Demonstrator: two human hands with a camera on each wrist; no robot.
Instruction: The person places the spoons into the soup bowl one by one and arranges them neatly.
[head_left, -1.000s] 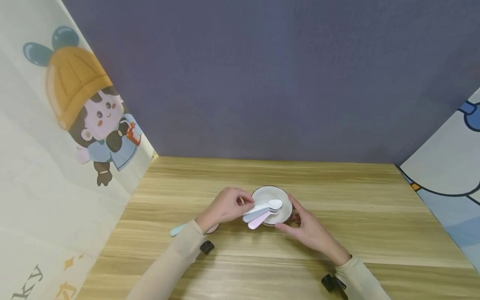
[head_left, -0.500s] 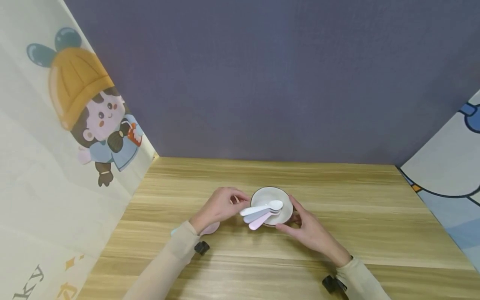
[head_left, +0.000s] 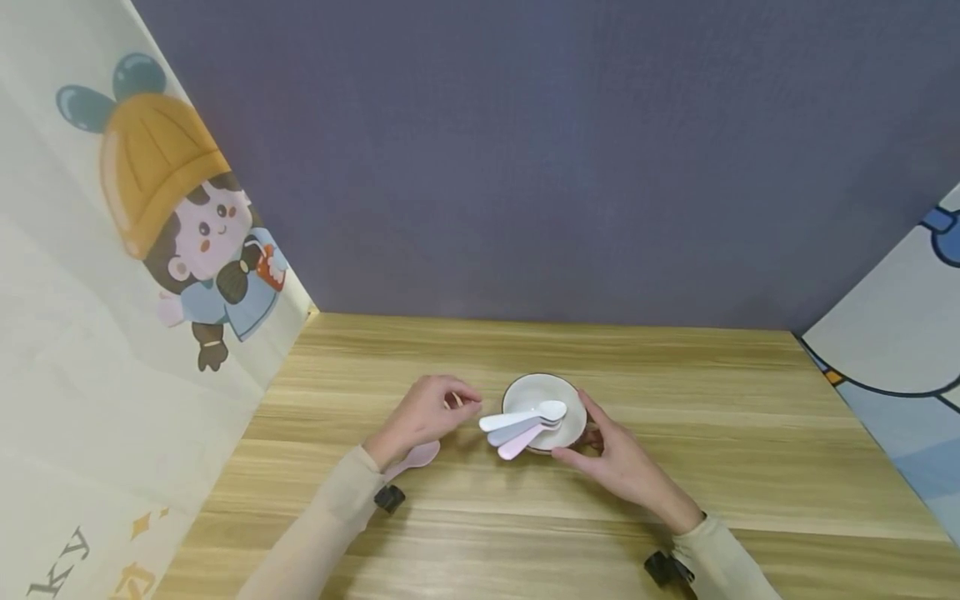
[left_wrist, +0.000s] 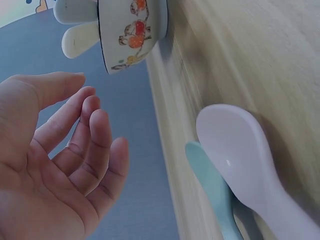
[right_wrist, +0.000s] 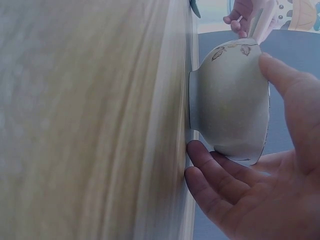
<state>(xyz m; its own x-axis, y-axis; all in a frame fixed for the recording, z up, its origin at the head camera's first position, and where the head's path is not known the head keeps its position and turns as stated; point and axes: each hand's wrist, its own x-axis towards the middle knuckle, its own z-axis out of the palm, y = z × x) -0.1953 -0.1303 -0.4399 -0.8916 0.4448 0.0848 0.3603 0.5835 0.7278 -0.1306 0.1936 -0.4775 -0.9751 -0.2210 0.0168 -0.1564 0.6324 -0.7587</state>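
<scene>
A white bowl (head_left: 528, 390) with a dark rim and printed pictures stands upright on the table. A white spoon (head_left: 504, 422), a grey-blue spoon (head_left: 512, 432) and a pale pink spoon (head_left: 516, 444) lean in it, handles out over its left rim. My right hand (head_left: 618, 467) holds the bowl from the right, thumb at the rim and fingers around its side. To the bowl's left, my left hand (head_left: 427, 412) hovers with loosely bent fingers and holds nothing. Beneath it lie a larger pink spoon (left_wrist: 232, 142) and a teal spoon (left_wrist: 212, 182), the teal one hidden in the head view.
The wood-grain table (head_left: 600, 550) meets a dark blue-grey wall (head_left: 555, 167) at the back. Pale side panels with cartoon prints (head_left: 195, 233) stand at left and right. A small black device (head_left: 390, 498) sits on the left wrist.
My left hand has let go of the white spoon's handle and drawn back leftward, uncovering more of the pink spoon on the table. The bowl and right hand stay nearly still.
</scene>
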